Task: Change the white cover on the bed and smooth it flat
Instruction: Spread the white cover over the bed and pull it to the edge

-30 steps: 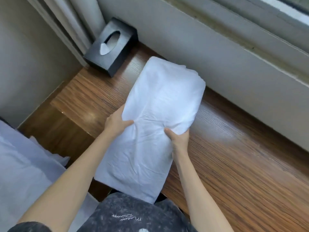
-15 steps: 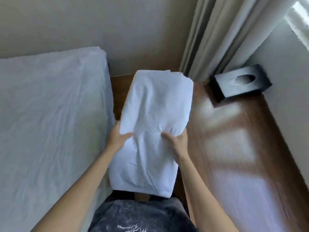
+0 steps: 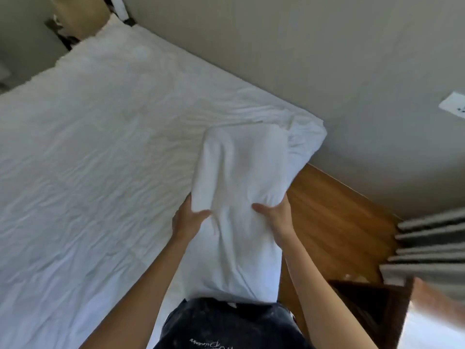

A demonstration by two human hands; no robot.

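Beige walls meet at a corner behind a bed (image 3: 83,152) that fills the frame from nine to twelve o'clock, spread with a wrinkled white sheet (image 3: 105,117). At the middle of the view a person holds a folded white cover (image 3: 239,197), a long, thick bundle that reaches from the dark shirt (image 3: 226,323) at six o'clock up toward the bed's near corner at one o'clock. Its far end hangs over the sheet; whether it touches the sheet cannot be told.

Left hand (image 3: 187,220) grips the bundle's left edge, thumb pressed on top, fingers tucked beneath. Right hand (image 3: 275,214) grips the right edge the same way, thumb on top. Each grip is closed on the cover.

Pale cursive writing runs across the shirt, upside down to the camera and too blurred to read.

Wooden floor (image 3: 334,217) shows at three o'clock, between the bed and the wall. Grey pleated curtain (image 3: 432,250) folds sit at four o'clock. A white wall plate (image 3: 453,104) is at two o'clock; its small dark marks are unreadable.
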